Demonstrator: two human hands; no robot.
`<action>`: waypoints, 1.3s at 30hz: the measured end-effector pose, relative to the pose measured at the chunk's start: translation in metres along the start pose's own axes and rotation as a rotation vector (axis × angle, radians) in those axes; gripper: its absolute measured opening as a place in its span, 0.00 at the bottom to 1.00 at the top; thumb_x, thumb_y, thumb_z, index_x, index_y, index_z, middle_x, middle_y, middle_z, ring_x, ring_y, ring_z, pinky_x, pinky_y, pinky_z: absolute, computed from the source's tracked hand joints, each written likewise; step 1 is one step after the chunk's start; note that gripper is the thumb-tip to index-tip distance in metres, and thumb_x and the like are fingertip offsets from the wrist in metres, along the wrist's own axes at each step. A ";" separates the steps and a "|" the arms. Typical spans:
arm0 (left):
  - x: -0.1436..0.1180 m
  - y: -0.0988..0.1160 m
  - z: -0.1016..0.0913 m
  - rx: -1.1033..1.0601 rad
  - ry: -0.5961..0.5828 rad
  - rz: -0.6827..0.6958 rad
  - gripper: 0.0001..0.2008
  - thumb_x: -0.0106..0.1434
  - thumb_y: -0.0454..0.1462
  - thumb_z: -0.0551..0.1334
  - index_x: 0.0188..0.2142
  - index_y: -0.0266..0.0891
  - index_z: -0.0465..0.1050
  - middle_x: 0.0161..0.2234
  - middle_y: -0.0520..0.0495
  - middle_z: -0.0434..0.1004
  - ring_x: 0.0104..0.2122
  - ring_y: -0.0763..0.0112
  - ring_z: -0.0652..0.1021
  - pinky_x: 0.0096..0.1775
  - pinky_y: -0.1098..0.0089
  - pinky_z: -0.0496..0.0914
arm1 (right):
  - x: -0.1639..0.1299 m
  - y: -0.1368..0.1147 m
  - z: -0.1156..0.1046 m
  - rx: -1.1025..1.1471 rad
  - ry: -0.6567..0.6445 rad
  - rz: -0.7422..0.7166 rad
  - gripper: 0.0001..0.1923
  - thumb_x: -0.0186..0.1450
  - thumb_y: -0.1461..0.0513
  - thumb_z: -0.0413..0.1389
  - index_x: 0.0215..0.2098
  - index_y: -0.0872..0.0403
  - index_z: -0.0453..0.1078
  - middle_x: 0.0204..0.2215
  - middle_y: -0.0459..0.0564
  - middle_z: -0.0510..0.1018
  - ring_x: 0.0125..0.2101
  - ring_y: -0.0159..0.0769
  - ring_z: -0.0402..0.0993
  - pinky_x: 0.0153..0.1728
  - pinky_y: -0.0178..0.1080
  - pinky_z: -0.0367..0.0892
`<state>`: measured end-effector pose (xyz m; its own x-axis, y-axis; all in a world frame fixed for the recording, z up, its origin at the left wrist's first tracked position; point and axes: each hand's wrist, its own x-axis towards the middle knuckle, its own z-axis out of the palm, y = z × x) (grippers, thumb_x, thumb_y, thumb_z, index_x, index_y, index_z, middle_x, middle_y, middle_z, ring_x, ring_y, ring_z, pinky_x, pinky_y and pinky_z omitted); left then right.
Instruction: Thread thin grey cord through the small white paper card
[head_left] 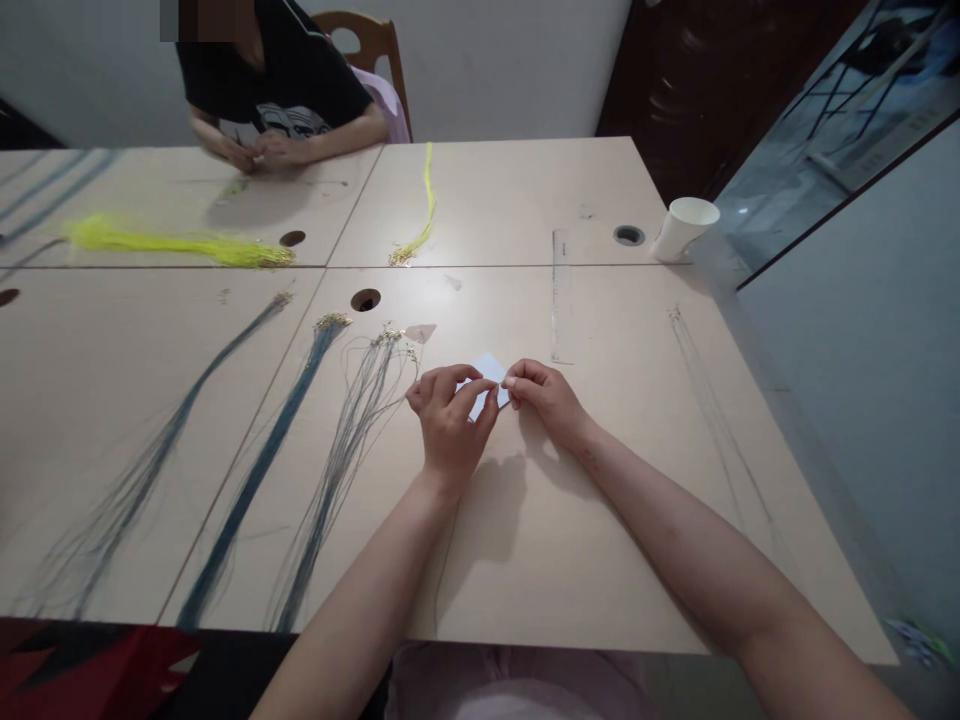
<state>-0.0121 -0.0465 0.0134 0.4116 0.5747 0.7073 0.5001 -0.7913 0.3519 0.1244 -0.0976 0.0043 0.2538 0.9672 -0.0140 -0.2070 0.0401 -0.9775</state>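
My left hand [455, 415] and my right hand [547, 397] meet fingertip to fingertip above a small white card [491, 368] on the table. Both pinch with thumb and forefinger; whatever lies between the fingertips is too small to make out. One thin dark strand [444, 575] runs along the table from behind my left wrist toward the front edge. Close to my left hand lies a loose bundle of grey-blue cords [345, 440] with small gold-coloured metal ends [388, 335]. A small clear plastic piece [421, 333] rests beside those ends.
Left of me lie two more blue cord bundles [274, 455] [184, 400]. Yellow cords [187, 245] lie farther back, before a seated person [277, 110] with hands together. A clear ruler [559, 295], a white cup [681, 230] and a few thin cords [709, 400] are to the right.
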 end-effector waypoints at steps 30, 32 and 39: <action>0.001 0.020 -0.029 -0.307 -0.129 -0.350 0.04 0.59 0.37 0.59 0.29 0.40 0.72 0.34 0.48 0.72 0.39 0.69 0.72 0.43 0.64 0.64 | -0.011 0.006 0.007 -0.119 0.025 -0.045 0.09 0.59 0.57 0.53 0.24 0.53 0.65 0.19 0.41 0.65 0.24 0.31 0.60 0.30 0.35 0.56; 0.006 0.028 -0.043 -0.470 -0.103 -0.387 0.05 0.59 0.37 0.59 0.29 0.39 0.71 0.34 0.47 0.72 0.39 0.70 0.73 0.43 0.65 0.66 | -0.011 0.009 0.006 -0.057 0.050 -0.039 0.09 0.58 0.56 0.54 0.25 0.53 0.65 0.18 0.41 0.65 0.23 0.31 0.60 0.30 0.36 0.56; 0.029 0.033 -0.140 -0.884 0.077 -0.758 0.05 0.56 0.40 0.61 0.30 0.40 0.72 0.38 0.46 0.75 0.30 0.74 0.76 0.28 0.71 0.71 | -0.012 0.017 0.002 0.007 0.073 -0.006 0.10 0.55 0.54 0.57 0.27 0.53 0.69 0.19 0.42 0.66 0.23 0.32 0.60 0.29 0.36 0.57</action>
<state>-0.0905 -0.0853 0.1312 0.1723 0.9723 0.1578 -0.1193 -0.1384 0.9832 0.1159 -0.1082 -0.0119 0.3228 0.9461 -0.0242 -0.2124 0.0475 -0.9760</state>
